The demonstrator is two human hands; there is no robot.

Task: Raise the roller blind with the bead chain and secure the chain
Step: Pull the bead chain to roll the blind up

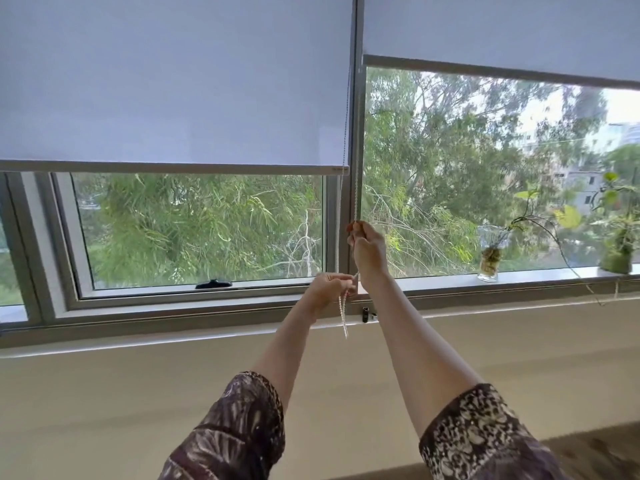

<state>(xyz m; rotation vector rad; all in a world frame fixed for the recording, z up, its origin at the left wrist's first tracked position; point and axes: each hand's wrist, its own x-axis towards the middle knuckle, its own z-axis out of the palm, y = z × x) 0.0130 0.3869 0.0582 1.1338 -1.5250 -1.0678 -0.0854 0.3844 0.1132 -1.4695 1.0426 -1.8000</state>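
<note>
Reaching toward the window, you had both hands on the bead chain [356,202]: your left hand [329,289] pinched the lower run near the sill, your right hand [365,247] clenched it higher up. Beyond them, the roller blind [173,98] on the left hung half-raised. Judging by that, raising was under way; next came another downward pull, then hooking the chain on the black clip [365,314].

Home living space, plant cuttings in a glass vase [491,258] on the windowsill [519,277], carpeted floor [595,452]
</note>
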